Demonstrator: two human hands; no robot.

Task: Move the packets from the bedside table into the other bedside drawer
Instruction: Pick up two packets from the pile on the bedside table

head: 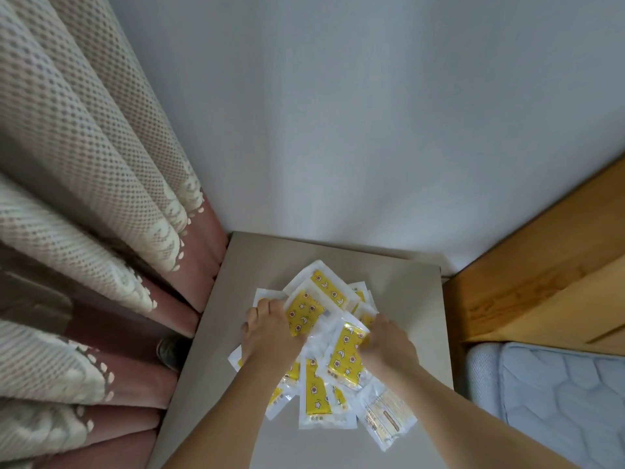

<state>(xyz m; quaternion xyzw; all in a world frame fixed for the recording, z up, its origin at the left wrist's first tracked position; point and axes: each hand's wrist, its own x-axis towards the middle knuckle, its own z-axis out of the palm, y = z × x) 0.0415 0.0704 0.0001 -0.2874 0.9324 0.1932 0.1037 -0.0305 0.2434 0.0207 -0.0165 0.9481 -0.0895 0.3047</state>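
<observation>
Several white packets with yellow star-and-moon labels (pixel 324 289) lie in a loose heap on the beige bedside table (pixel 406 299). My left hand (pixel 270 330) lies on the left side of the heap, its fingers spread over the packets and its thumb tucked under an upper one. My right hand (pixel 385 340) comes in from the right with its fingers curled round the edge of a yellow packet (pixel 345 353) in the middle of the pile. The packets beneath both hands are partly hidden.
A patterned curtain (pixel 84 198) hangs at the left, close to the table's edge. A wooden bed frame (pixel 541 265) and a blue quilted mattress (pixel 558 384) stand at the right. A plain white wall (pixel 338 113) is behind the table.
</observation>
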